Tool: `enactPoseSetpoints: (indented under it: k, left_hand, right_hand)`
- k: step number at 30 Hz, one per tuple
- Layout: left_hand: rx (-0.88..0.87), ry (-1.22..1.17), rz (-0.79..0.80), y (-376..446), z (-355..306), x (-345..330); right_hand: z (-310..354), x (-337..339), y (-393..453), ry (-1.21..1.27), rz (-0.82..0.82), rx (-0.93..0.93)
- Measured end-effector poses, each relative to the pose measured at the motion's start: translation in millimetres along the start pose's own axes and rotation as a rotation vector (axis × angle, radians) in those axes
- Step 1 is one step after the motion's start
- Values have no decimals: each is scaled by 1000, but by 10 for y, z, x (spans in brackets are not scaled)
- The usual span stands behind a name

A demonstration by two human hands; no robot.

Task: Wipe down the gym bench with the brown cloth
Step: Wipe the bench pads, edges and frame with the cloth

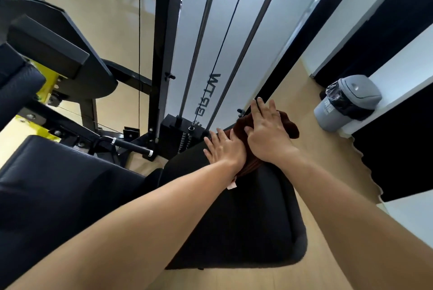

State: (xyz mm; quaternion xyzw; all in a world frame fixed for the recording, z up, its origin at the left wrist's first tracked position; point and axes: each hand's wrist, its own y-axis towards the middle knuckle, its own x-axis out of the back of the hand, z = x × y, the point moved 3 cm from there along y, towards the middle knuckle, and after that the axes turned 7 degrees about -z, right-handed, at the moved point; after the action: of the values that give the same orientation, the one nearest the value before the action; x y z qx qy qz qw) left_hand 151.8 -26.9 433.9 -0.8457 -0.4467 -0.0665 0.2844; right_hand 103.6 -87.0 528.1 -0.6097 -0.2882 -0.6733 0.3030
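Currently:
cloth: brown cloth (290,125) on far end of bench (246,207)
right hand (269,132): we press flat, fingers spread
left hand (222,147): fingers straight, together, beside cloth
tip: we should keep even pressure, long overlapping strokes toward near end

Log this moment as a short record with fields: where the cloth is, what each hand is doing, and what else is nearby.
cloth: crumpled brown cloth lying at the far end of the black padded gym bench
right hand: flat on the cloth, fingers spread
left hand: open, beside the cloth on its left
nearby: grey lidded bin on the floor to the right; black weight stack beyond the bench
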Motion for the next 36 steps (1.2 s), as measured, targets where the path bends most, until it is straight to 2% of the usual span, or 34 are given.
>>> enactPoseSetpoints:
  k: [7, 9, 12, 14, 16, 20, 24, 26, 29, 36]
  left_hand:
    - [-13, -30, 22, 460, -137, 26]
    - [-50, -80, -32, 459, -105, 62]
    - [-242, -127, -118, 308, -2, 119]
    - [-350, -103, -39, 234, 75, 111]
    - [-381, -83, 44, 257, 131, 104]
    - [-346, -33, 76, 367, 217, 110]
    - [-265, 6, 35, 572, 353, 131]
    - [-218, 43, 45, 713, 538, 177]
    - [-160, 94, 24, 1008, 1009, 299]
    - [61, 8, 144, 1655, 2228, 573]
  right_hand:
    - [92, 33, 432, -64, 170, -116]
    - [143, -10, 442, -128, 121, -208]
    - [218, -59, 352, -375, -18, -323]
    - [238, -53, 338, -450, 0, -277]
    - [228, -1, 367, -456, 49, -222]
    - [315, -26, 519, -514, 175, -134]
    - [500, -274, 752, -674, 337, -70]
    - [646, -485, 819, -676, 433, -39]
    - [916, -1044, 910, -604, 565, 16]
    - [1374, -2701, 1090, -460, 808, 210]
